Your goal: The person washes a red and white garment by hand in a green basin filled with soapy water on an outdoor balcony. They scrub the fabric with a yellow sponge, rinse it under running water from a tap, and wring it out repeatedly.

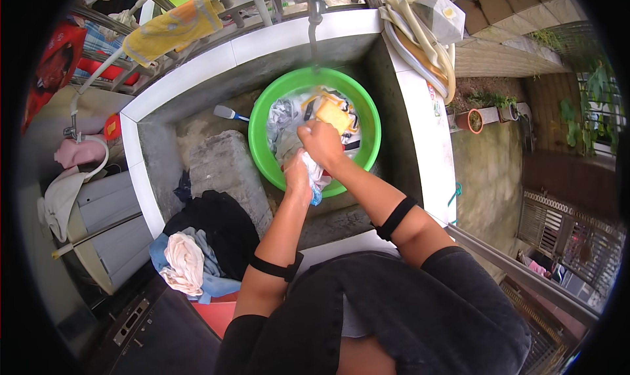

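Both my hands are closed on a wet white garment [315, 172] with red and blue parts, over the near side of a green plastic basin [368, 164]. My left hand [297, 172] is lower, with the blue end hanging out beside its wrist. My right hand [321, 142] is a fist just above it; the cloth between the two is partly hidden by my fingers. Soaking in the basin are a grey garment [281, 116] and white clothes with black and yellow trim. A yellow piece [333, 116], perhaps a sponge or folded cloth, lies on top.
The basin stands in a concrete sink with a white tiled rim [184, 78], below a metal tap [315, 3]. A scrub brush [227, 112] and a concrete block [224, 166] lie left of it. Dark clothes [216, 232] and a pale pink garment [183, 263] are heaped at the near-left corner.
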A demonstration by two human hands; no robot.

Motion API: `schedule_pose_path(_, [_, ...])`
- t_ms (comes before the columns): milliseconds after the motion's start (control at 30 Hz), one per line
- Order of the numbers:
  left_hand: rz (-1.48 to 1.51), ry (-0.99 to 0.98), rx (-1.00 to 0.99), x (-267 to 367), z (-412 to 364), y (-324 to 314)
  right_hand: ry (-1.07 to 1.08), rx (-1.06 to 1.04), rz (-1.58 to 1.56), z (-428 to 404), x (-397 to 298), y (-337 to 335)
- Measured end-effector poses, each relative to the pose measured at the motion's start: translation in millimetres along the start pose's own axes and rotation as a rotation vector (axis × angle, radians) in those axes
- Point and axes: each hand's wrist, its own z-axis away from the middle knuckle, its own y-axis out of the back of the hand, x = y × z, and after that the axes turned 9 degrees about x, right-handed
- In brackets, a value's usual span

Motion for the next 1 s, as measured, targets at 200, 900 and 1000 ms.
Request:
schedule_pose_path(200, [0.538, 0.122, -0.971, -3, -20, 21, 0.236, -0.127, -0.022, 22, 10, -19])
schedule_pose_path(900, [0.371, 0.211, -0.831, 47, -34, 36, 0.576, -0.43, -0.087, 45, -3, 30])
schedule_pose_path(1000, [0.343, 0.09, -0.883, 35, -23, 24, 0.654, -0.204, 0.005, 39, -5, 8])
